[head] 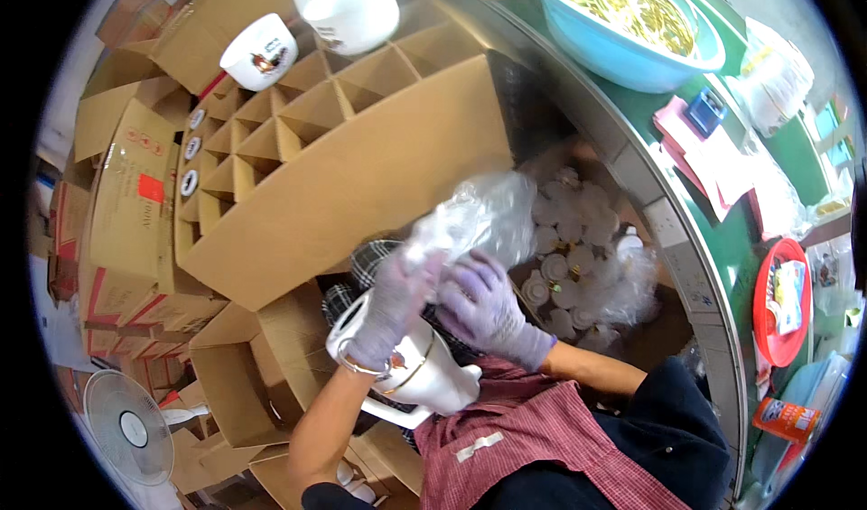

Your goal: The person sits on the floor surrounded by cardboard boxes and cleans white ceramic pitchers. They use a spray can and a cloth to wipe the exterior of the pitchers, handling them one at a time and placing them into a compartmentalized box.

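My left hand [396, 307], in a pale knit glove with a bracelet at the wrist, pinches the near edge of a transparent plastic bag [488, 212]. Close beside it my right hand [484, 310], gloved too, grips the same bag with bent fingers. The bag bulges out beyond both hands and looks slightly blurred. Under my left wrist a white ceramic pot [433, 381] with a gold line, a printed picture and a handle lies tilted on my lap. My left forearm hides part of it.
A large divided carton [366, 192] stands ahead, white printed bowls [261, 53] on its dividers. Beneath the green table [630, 124] lie several white lids [569, 219]. That table bears a blue basin [609, 43] and a red tray [762, 307]. A fan [129, 429] is at left.
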Action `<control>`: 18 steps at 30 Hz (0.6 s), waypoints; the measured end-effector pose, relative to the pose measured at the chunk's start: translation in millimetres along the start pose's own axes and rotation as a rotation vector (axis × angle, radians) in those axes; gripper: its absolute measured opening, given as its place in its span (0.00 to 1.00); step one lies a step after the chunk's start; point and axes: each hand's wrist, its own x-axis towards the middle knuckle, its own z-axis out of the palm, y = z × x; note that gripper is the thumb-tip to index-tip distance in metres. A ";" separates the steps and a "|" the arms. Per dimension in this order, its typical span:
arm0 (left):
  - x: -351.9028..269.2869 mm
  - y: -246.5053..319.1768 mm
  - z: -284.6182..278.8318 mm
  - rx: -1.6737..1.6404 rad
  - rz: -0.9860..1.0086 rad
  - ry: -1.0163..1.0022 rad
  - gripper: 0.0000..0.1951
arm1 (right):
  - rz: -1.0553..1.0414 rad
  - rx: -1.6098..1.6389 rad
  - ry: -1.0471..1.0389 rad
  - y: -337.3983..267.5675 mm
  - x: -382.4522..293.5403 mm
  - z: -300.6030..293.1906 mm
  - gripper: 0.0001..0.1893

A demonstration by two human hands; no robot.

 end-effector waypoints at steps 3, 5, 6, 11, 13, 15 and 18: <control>-1.8 -27.5 -51.5 -0.298 0.279 0.317 0.14 | -0.173 0.068 0.096 -3.9 8.1 -22.2 0.26; -1.6 -53.9 -92.8 -0.563 0.213 0.305 0.14 | 0.071 -0.028 0.281 27.8 7.4 -39.0 0.29; -6.9 -70.9 -110.2 -0.164 0.332 0.312 0.15 | 0.162 -0.028 0.393 45.1 11.1 -43.7 0.33; -4.2 -53.2 -120.6 -0.784 0.149 0.287 0.22 | 0.677 1.273 0.080 106.7 37.4 4.2 0.33; -24.7 -81.6 -146.7 1.005 0.605 0.546 0.23 | 0.632 1.268 -0.042 75.3 74.7 3.7 0.24; -25.8 -63.6 -126.5 0.799 0.557 1.039 0.25 | 0.657 1.224 0.008 54.4 96.6 14.2 0.20; -49.9 -10.5 -76.1 0.218 0.524 0.704 0.33 | 0.519 1.379 0.049 10.1 116.9 29.0 0.16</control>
